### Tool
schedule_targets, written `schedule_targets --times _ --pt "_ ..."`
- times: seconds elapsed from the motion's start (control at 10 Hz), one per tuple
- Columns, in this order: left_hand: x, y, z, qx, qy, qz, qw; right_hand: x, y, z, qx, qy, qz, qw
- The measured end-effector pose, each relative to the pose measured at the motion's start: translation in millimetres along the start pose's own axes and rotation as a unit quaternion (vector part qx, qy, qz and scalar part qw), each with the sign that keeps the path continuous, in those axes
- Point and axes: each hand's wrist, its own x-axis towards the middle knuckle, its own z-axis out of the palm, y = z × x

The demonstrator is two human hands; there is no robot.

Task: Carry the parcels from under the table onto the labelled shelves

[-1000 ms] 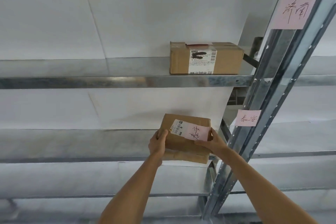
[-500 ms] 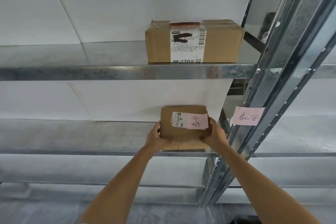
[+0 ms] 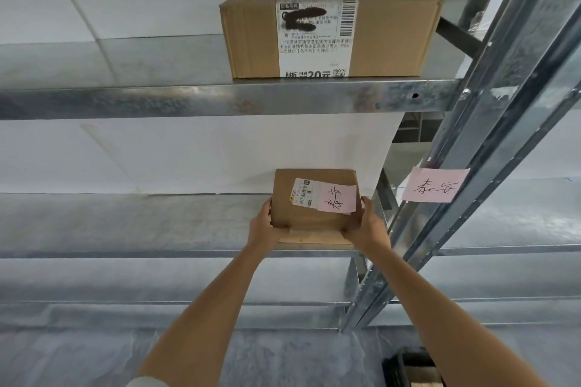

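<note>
A small brown cardboard parcel (image 3: 294, 217) with a white barcode label and a pink handwritten note lies flat on the middle metal shelf (image 3: 125, 223), near its right end. My left hand (image 3: 264, 226) grips its left side and my right hand (image 3: 367, 225) grips its right side. On the upright post to the right hangs a pink shelf label (image 3: 435, 184) with the same handwriting as the note. A larger brown parcel (image 3: 386, 34) with a white shipping label stands on the upper shelf (image 3: 157, 97).
Slanted metal uprights (image 3: 490, 122) run along the right side. More shelves continue to the right of them. A lower shelf (image 3: 157, 280) and grey floor lie below. A dark object (image 3: 412, 367) sits at the bottom right corner.
The small parcel has gone from held in front of the shelf edge to lying further in on the middle shelf, both hands still on it. The view has moved closer.
</note>
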Motion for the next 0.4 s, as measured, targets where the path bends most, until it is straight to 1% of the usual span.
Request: schedule_targets --times 0.1,0.4 --pt "-5 -2 1 0.021 0.011 0.011 1.000 -5 6 -3 -0.010 -0.023 0.008 1.000" --pt "-48 6 -3 0.058 0.041 0.013 0.997 -42 13 -23 -0.030 -0.053 -0.028 0.998"
